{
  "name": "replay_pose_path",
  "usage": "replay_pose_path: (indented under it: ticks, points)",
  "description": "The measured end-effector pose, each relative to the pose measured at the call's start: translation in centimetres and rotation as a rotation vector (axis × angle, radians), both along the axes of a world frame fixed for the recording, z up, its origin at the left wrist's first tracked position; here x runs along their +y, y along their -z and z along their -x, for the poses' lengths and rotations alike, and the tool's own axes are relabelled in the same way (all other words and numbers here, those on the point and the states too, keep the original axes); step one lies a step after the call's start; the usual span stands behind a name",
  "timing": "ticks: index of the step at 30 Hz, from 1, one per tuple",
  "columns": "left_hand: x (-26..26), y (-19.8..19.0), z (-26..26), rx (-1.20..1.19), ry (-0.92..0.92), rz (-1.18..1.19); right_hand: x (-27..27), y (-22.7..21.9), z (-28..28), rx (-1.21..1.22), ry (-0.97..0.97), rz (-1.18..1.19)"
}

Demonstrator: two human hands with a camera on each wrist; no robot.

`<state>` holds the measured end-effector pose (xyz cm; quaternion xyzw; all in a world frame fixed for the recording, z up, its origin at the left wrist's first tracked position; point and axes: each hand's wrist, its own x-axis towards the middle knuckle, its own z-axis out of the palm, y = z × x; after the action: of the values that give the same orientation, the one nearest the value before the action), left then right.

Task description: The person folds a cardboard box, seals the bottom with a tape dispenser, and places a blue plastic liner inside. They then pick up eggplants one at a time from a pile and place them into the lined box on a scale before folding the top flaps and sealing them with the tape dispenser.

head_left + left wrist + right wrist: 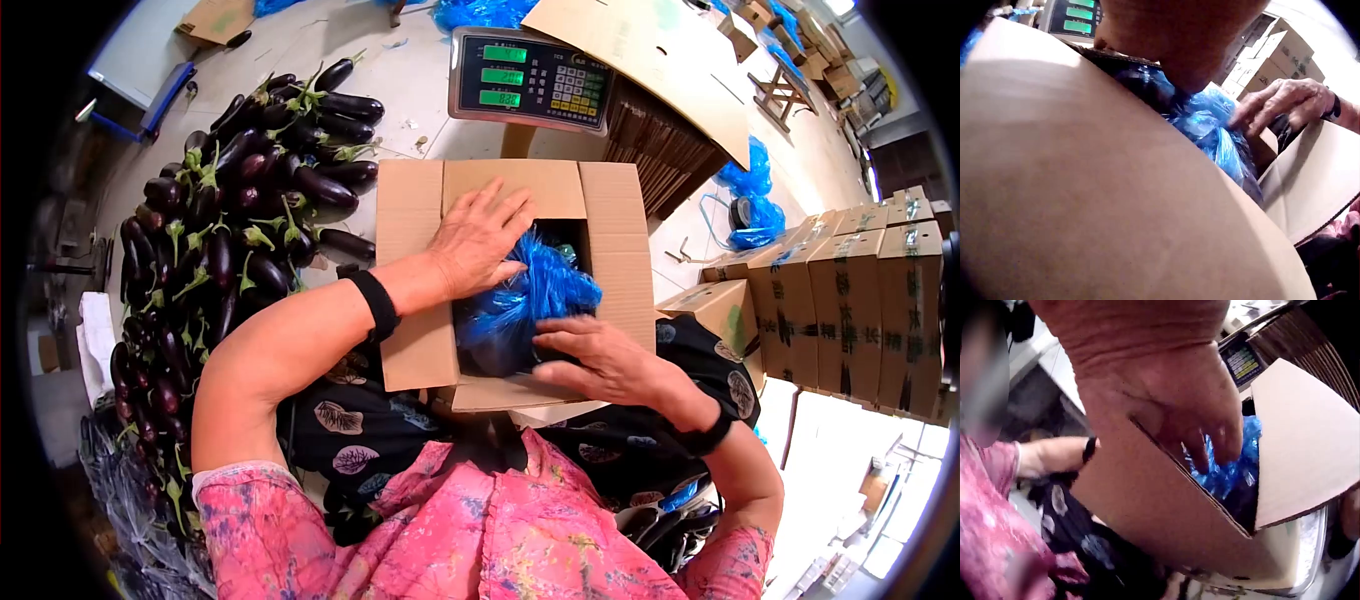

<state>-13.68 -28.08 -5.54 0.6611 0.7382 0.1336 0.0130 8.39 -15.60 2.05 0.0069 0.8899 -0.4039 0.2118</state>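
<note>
An opened cardboard box (617, 250) stands before me with its flaps folded outward. Inside it lies a bunched blue plastic bag (545, 285); what the bag holds is hidden. My left hand (482, 235) reaches over the left side, its fingers extended over the far flap and its thumb at the bag. From the near right my right hand (610, 358) extends over the bag, fingers loosely spread and slightly blurred. In the right wrist view the fingertips of that hand (1191, 419) overlap the blue plastic, behind the box's edge.
A large heap of eggplants (240, 200) lies on the floor to the left. Behind the box stands a scale display (530, 80) with lit green readouts. Flattened cardboard (660, 60) is at the back right, and taped boxes (840, 300) are stacked at the right.
</note>
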Motion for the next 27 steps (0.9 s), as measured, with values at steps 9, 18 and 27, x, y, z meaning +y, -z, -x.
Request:
replay_pose_path:
  ticks: [9,18,27]
  points:
    - [0.1,-0.3,-0.3,-0.036,-0.012,0.030,-2.4,-1.5,1.5,0.372,-0.044,-0.524]
    - [0.0,-0.4,0.2,-0.046,0.058,0.064,1.3,4.2,4.0,0.043,0.003,-0.376]
    - [-1.7,0.1,0.0,-0.024,0.265,0.137,1.5,5.8,4.0,0.268,0.090,-0.480]
